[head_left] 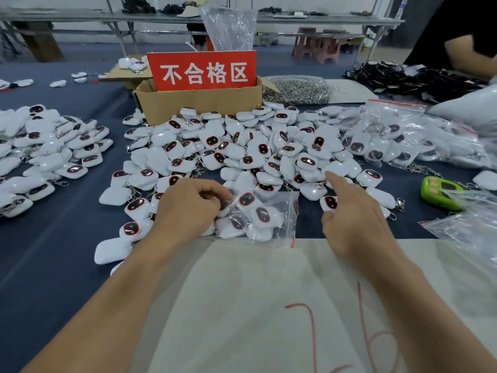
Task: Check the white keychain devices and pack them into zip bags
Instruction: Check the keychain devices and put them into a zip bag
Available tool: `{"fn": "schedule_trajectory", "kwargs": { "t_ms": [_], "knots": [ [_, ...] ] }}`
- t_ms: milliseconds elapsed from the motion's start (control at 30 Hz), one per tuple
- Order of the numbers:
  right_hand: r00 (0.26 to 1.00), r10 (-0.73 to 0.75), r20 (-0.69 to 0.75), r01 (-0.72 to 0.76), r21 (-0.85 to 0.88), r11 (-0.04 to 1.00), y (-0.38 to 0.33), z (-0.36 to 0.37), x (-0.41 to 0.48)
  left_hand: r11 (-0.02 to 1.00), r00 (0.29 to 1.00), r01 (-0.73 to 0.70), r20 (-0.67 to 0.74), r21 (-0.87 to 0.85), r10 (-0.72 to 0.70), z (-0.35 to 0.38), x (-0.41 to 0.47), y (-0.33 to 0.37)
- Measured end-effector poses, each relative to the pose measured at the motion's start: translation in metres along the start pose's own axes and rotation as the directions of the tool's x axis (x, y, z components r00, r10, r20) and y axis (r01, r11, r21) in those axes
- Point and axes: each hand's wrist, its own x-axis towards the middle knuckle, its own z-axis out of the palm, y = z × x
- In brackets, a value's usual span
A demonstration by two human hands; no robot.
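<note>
A big heap of white keychain devices [242,146] with dark red-rimmed screens covers the middle of the blue table. In front of it lies a clear zip bag [277,219] with a red seal strip, holding several devices. My left hand [188,208] grips the bag's left end, fingers curled over it. My right hand [352,214] hovers to the right of the bag, index finger stretched toward the heap, other fingers loosely bent, holding nothing. One white device [330,203] lies just beside that hand.
A cardboard box [199,103] with a red sign [201,71] stands behind the heap. More devices are piled at left [45,152]. Filled zip bags [408,138] lie at right, next to a green device [441,192]. Metal rings [298,90] sit behind. A white sheet [269,305] covers the near edge.
</note>
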Motion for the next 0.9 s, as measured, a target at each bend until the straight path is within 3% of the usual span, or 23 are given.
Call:
{"fn": "schedule_trajectory", "kwargs": {
  "t_ms": [133, 300, 467, 633, 800, 900],
  "knots": [
    [0.999, -0.032, -0.03, 0.034, 0.038, 0.999, -0.001, 0.001, 0.0, 1.0, 0.998, -0.025, -0.064, 0.012, 0.026, -0.011, -0.004, 0.006],
    [1.0, -0.002, 0.013, 0.002, -0.01, 1.0, 0.004, 0.004, 0.002, 0.966, 0.98, -0.16, 0.154, 0.202, 0.13, -0.026, -0.006, 0.003],
    [1.0, 0.005, 0.018, -0.005, -0.043, 0.999, 0.004, 0.006, 0.005, 0.979, 0.969, -0.202, 0.142, -0.009, 0.201, -0.02, -0.014, 0.009],
    [1.0, -0.001, 0.012, 0.002, -0.038, 0.999, 0.004, 0.006, 0.005, 0.964, 0.961, -0.241, 0.167, 0.115, 0.221, -0.012, -0.016, 0.009],
    [1.0, -0.013, 0.015, 0.013, -0.023, 1.0, 0.005, 0.006, 0.005, 0.956, 0.946, -0.292, 0.15, 0.014, 0.287, -0.008, -0.021, 0.017],
    [1.0, -0.016, 0.009, 0.016, -0.026, 1.0, 0.006, 0.008, 0.006, 0.933, 0.925, -0.356, 0.159, 0.057, 0.344, 0.005, -0.026, 0.025]
  ]
}}
